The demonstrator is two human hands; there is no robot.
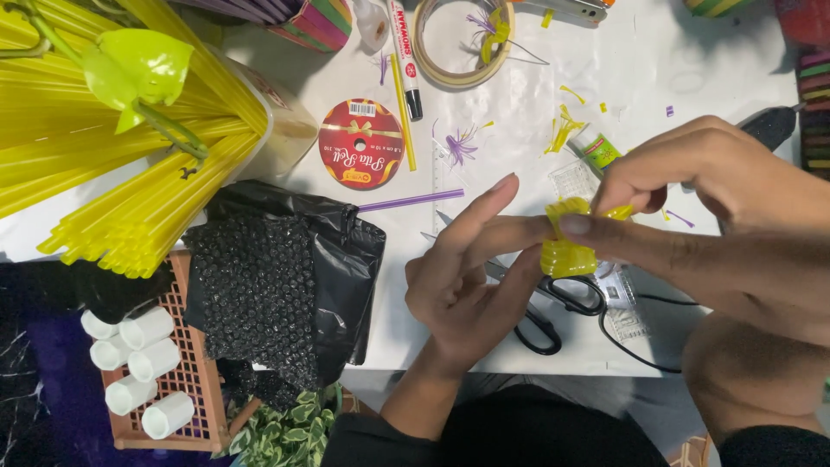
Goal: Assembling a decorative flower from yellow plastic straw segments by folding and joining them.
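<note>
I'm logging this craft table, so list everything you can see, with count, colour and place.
straw bundle: one, yellow, between both hands
scissors: one, black handles, under the hands
long straws: many, yellow, upper left
ribbon spool: one, red, table centre
single straw: one, purple, beside the spool
marker: one, white with black cap, top centre
tape ring: one, beige, top centre
bubble wrap: one sheet, black, left of the hands
white rolls: six, in orange basket, lower left
left hand: pinches the bundle
right hand: grips the bundle's top
</note>
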